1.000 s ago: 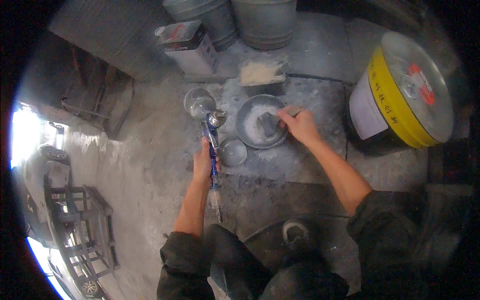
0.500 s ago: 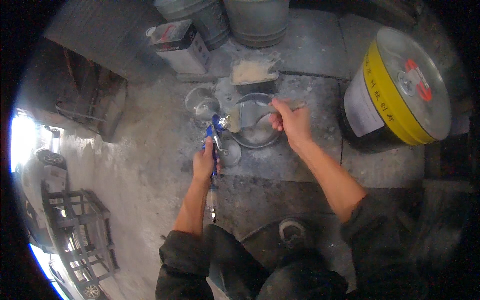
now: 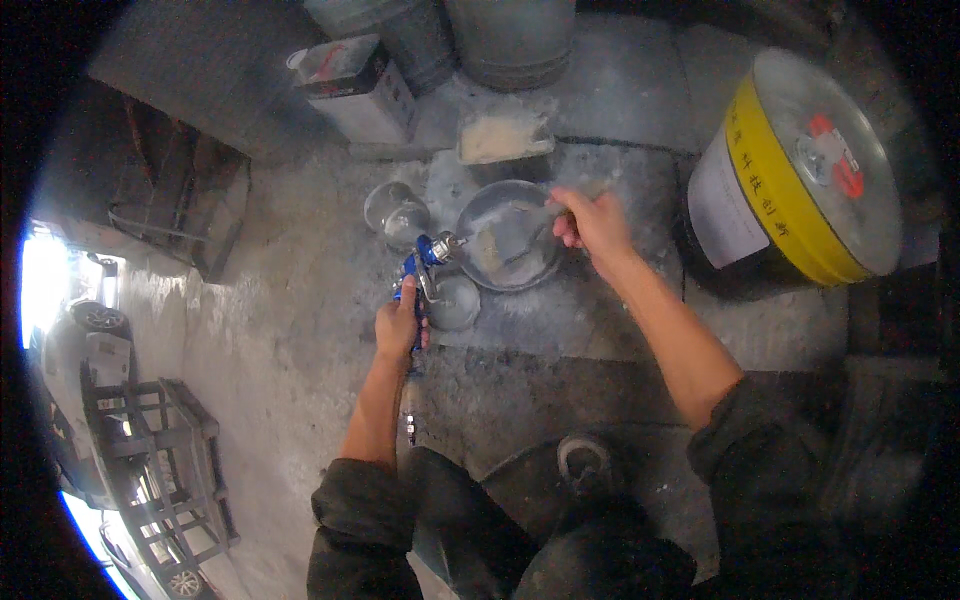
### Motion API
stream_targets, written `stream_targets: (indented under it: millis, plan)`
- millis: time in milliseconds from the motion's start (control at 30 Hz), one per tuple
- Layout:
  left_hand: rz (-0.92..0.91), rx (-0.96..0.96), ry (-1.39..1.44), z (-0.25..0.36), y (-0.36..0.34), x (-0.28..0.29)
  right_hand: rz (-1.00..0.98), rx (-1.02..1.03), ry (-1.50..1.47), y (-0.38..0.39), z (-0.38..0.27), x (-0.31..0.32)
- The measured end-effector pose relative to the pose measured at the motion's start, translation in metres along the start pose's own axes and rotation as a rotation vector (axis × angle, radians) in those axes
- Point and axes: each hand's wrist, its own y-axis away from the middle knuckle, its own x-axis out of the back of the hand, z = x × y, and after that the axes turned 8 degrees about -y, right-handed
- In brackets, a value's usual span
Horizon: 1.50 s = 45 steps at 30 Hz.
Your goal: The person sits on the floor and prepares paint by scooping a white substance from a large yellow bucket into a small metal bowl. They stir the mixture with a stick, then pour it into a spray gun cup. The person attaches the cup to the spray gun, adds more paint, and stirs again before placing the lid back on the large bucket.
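My left hand (image 3: 398, 322) is closed around the grip of a blue spray gun with a silver front (image 3: 440, 250). The gun's nozzle end points at the left rim of a round grey basin (image 3: 508, 289). Pinched in my right hand (image 3: 597, 232) is a flat brush (image 3: 518, 230), its pale bristles over the basin, apart from the nozzle. Whether the bristles touch what is inside cannot be told. Beside the gun stand a clear cup (image 3: 404, 222) and a round translucent dish (image 3: 457, 304), partly behind the gun.
A big drum with a yellow band (image 3: 790, 190) stands on the right. Behind the basin are an open tub of pale material (image 3: 500, 140), a rectangular can (image 3: 358, 95) and grey buckets (image 3: 512, 45). A metal rack (image 3: 160, 450) lies far left, and my shoe (image 3: 584, 462) is below.
The brush has moved right, off the spray gun's front and over the basin. My left hand has shifted slightly left with the gun.
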Motion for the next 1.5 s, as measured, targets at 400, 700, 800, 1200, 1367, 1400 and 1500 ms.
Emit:
stream_targets:
  millis: [400, 700, 800, 1200, 1367, 1400, 1500]
  plan:
    - [0.003, -0.079, -0.148, 0.012, 0.011, -0.003, 0.179, 0.074, -0.083, 0.013, -0.007, -0.018]
    - [0.033, -0.098, -0.067, 0.020, 0.014, -0.009, 0.143, 0.295, 0.357, 0.005, 0.013, 0.007]
    - [0.032, -0.143, 0.034, 0.024, 0.019, -0.014, -0.036, 0.521, 0.762, 0.005, 0.033, 0.007]
    - [-0.067, -0.227, 0.236, 0.028, 0.021, -0.021, 0.136, 0.415, 0.306, 0.040, -0.006, -0.033]
    - [-0.067, -0.157, 0.274, 0.045, 0.031, -0.039, 0.223, 0.507, 0.222, 0.042, 0.026, -0.046]
    - [-0.062, -0.138, 0.261, 0.045, 0.032, -0.041, 0.282, 0.488, 0.284, 0.041, 0.022, -0.046]
    - [-0.017, -0.103, 0.251, 0.047, 0.030, -0.044, 0.177, 0.542, 0.163, 0.068, 0.025, -0.056]
